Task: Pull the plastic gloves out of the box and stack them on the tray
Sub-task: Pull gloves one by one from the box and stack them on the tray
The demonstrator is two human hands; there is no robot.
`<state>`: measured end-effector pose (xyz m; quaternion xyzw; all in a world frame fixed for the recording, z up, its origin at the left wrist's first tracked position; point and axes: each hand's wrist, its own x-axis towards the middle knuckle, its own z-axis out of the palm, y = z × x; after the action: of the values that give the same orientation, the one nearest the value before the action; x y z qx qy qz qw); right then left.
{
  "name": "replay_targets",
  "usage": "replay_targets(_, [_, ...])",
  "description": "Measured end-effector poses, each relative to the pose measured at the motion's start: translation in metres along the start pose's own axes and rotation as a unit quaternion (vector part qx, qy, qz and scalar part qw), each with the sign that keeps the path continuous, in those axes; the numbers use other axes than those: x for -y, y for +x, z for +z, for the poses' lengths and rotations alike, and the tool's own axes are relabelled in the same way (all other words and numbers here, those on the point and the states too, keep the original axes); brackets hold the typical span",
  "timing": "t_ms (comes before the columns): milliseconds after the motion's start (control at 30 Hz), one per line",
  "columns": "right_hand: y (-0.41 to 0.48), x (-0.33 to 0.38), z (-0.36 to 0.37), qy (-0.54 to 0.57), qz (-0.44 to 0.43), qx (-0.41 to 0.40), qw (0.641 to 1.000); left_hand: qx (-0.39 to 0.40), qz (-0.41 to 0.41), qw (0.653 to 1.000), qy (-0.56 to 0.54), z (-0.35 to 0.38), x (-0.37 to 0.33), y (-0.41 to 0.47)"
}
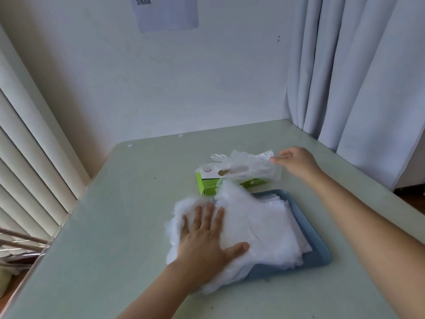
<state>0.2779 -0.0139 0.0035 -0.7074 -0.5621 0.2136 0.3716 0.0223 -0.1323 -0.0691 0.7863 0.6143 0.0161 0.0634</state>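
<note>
A thick stack of clear plastic gloves (257, 224) lies on the blue tray (319, 256) and spills over its left rim. My left hand (204, 236) presses flat on the left part of the stack, fingers spread. Behind the tray stands the green and white glove box (208, 184). One clear glove (250, 166) stretches out above the box, and my right hand (295, 161) pinches its right end between thumb and fingers.
The pale green table (119, 226) carries everything. A grey curtain (358, 77) hangs at the back right, a white wall behind, and slatted blinds (30, 171) run along the left. The table's right edge drops off near the curtain.
</note>
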Motion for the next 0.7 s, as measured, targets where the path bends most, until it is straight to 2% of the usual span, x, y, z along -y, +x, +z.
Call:
replay_targets(133, [0.031,0.001,0.014,-0.020,0.068,0.038,0.997,0.011,-0.004,1.000,-0.011,-0.002,-0.001,-0.001])
replay_targets(233, [0.036,0.005,0.026,-0.046,0.043,0.035,0.997,0.038,0.002,0.999,-0.028,-0.009,-0.001,0.001])
replay_targets(333, [0.038,0.014,0.027,-0.034,0.002,-0.002,0.999,0.050,-0.006,0.996,-0.067,-0.023,-0.001,0.003])
replay_targets(467, [0.036,0.040,0.021,0.004,-0.057,0.002,0.998,-0.009,-0.013,0.987,-0.163,-0.045,0.003,0.003])
replay_targets(633, [0.025,0.075,0.008,0.111,-0.054,0.037,0.992,-0.101,-0.010,0.954,-0.280,-0.066,-0.008,-0.003])
replay_targets(700, [0.015,0.088,0.001,0.188,-0.047,0.063,0.979,-0.145,-0.005,0.943,-0.300,-0.070,-0.011,-0.002])
